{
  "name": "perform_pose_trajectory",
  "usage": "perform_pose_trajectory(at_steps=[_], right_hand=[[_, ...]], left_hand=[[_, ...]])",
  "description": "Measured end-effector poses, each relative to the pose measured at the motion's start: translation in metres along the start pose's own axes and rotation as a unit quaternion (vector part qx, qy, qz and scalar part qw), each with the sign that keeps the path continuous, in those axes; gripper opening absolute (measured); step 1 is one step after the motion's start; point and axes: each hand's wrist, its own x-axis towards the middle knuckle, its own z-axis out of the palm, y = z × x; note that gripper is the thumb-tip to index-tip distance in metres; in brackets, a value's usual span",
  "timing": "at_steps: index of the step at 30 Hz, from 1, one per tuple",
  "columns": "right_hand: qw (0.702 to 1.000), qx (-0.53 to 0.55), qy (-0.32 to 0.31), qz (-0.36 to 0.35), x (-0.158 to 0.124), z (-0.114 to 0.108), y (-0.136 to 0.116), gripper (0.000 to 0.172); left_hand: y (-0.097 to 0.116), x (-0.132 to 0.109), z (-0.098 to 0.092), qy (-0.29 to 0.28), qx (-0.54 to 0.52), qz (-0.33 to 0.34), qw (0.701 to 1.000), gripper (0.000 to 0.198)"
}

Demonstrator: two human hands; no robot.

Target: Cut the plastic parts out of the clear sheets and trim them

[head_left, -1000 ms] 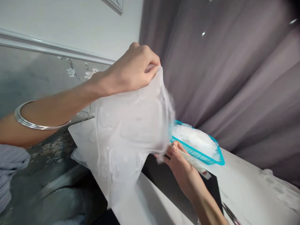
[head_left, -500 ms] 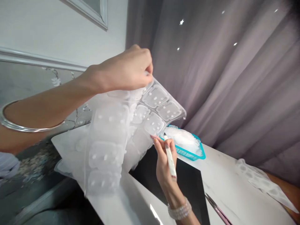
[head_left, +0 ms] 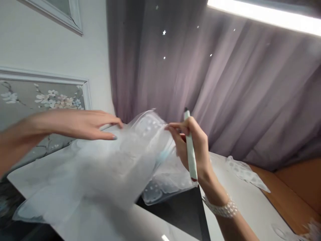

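My left hand (head_left: 87, 124) is open, thumb and fingers apart, at the upper left edge of a heap of translucent plastic sheeting (head_left: 107, 164). The sheeting is embossed with rounded squares and small white dots, and motion blurs part of it. My right hand (head_left: 194, 144) pinches a raised edge of the sheeting between thumb and fingertip. The same hand also holds a pale green pen-shaped tool (head_left: 191, 150), its dark tip pointing up. Beneath the sheeting, a black mat (head_left: 175, 209) shows in part.
A white marbled table (head_left: 233, 194) extends to the right. A patterned translucent piece (head_left: 245, 174) lies near its far edge, beside an orange-brown surface (head_left: 288, 201). Behind hangs a grey-purple curtain (head_left: 155, 80). A floral wall panel (head_left: 57, 97) stands at left.
My left hand has released the sheeting and moved left and down. My right hand has risen, lifting the sheet's edge. The sheeting has dropped and spread. The camera view has shifted.
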Motion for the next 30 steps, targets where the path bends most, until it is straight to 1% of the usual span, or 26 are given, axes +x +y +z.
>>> perform_pose_trajectory(at_steps=[1, 3, 4, 5, 6, 7, 8, 9, 10, 12, 14, 16, 17, 19, 21, 23, 26, 30], right_hand=[[0.999, -0.009, -0.045, -0.02, 0.003, 0.0, -0.003, 0.037], [0.993, -0.028, -0.111, -0.04, 0.009, 0.0, -0.007, 0.036], [0.99, -0.042, -0.124, -0.045, 0.01, -0.002, -0.009, 0.035], [0.989, -0.06, -0.124, -0.047, 0.011, -0.004, -0.01, 0.035], [0.988, -0.083, -0.12, -0.048, 0.011, -0.008, -0.011, 0.035], [0.987, -0.107, -0.114, -0.048, 0.01, -0.012, -0.013, 0.035], [0.985, -0.126, -0.11, -0.048, 0.008, -0.017, -0.014, 0.035], [0.983, -0.142, -0.107, -0.045, 0.006, -0.023, -0.015, 0.034], [0.981, -0.155, -0.107, -0.041, 0.003, -0.028, -0.017, 0.034], [0.977, -0.175, -0.115, -0.034, -0.003, -0.036, -0.019, 0.033], [0.974, -0.193, -0.118, -0.031, -0.009, -0.041, -0.022, 0.032], [0.971, -0.206, -0.114, -0.026, -0.013, -0.043, -0.024, 0.03], [0.972, -0.209, -0.108, -0.02, -0.014, -0.043, -0.025, 0.03], [0.974, -0.206, -0.091, -0.001, -0.015, -0.044, -0.023, 0.032], [0.978, -0.195, -0.066, 0.013, -0.013, -0.044, -0.019, 0.035], [0.982, -0.186, -0.034, 0.021, -0.011, -0.046, -0.012, 0.038], [0.985, -0.17, 0.002, 0.038, -0.008, -0.05, 0.0, 0.039], [0.986, -0.154, 0.048, 0.041, -0.002, -0.057, 0.006, 0.043]], left_hand=[[0.016, 0.003, 0.006, -0.05, -0.023, 0.03, 0.998, 0.058], [0.051, 0.016, 0.021, -0.053, -0.107, 0.082, 0.99, 0.064], [0.068, 0.024, 0.029, -0.049, -0.168, 0.109, 0.979, 0.062], [0.082, 0.032, 0.037, -0.053, -0.233, 0.143, 0.96, 0.055], [0.094, 0.04, 0.045, -0.086, -0.295, 0.172, 0.936, 0.042], [0.103, 0.046, 0.053, -0.104, -0.353, 0.177, 0.913, 0.033], [0.109, 0.051, 0.06, -0.12, -0.4, 0.178, 0.891, 0.03], [0.113, 0.054, 0.067, -0.132, -0.436, 0.17, 0.874, 0.032], [0.116, 0.056, 0.072, -0.136, -0.46, 0.156, 0.863, 0.036], [0.12, 0.055, 0.079, -0.138, -0.473, 0.128, 0.861, 0.038], [0.125, 0.051, 0.082, -0.132, -0.457, 0.108, 0.873, 0.036], [0.131, 0.046, 0.083, -0.093, -0.428, 0.108, 0.893, 0.033], [0.135, 0.043, 0.084, -0.057, -0.408, 0.114, 0.904, 0.033], [0.141, 0.039, 0.087, 0.036, -0.36, 0.132, 0.923, 0.031], [0.145, 0.034, 0.091, 0.119, -0.321, 0.16, 0.926, 0.027], [0.147, 0.031, 0.094, 0.176, -0.306, 0.187, 0.917, 0.023], [0.144, 0.029, 0.093, 0.231, -0.304, 0.201, 0.902, 0.022], [0.133, 0.028, 0.086, 0.261, -0.299, 0.158, 0.904, 0.022]])
